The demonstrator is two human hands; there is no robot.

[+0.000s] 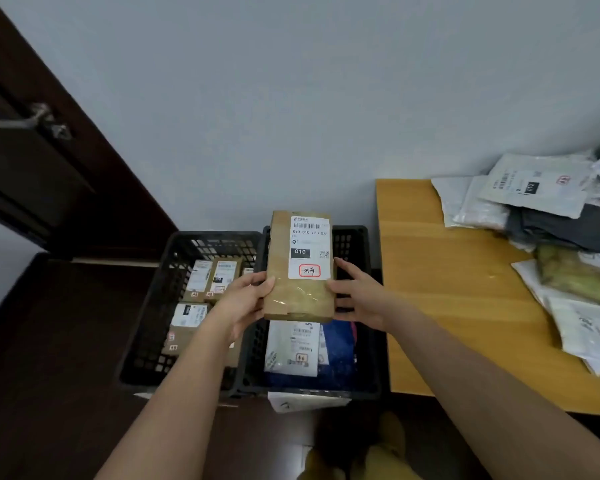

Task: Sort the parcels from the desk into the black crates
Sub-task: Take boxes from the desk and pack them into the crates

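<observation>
My left hand [246, 303] and right hand [355, 299] grip a brown box [300, 268], fingers curled round its sides, above the crates [160, 306]. Several parcels lie inside; a pile [541, 209] waits on the worktop [447, 289].

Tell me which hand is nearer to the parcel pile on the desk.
Right. The right hand grips the brown box on the side facing the parcel pile; the left hand grips the far side.

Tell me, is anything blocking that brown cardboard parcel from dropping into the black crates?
Nothing visible. The brown cardboard parcel, held by both hands, hangs above the two open black plastic crates; only parcels already sorted lie inside.
</observation>
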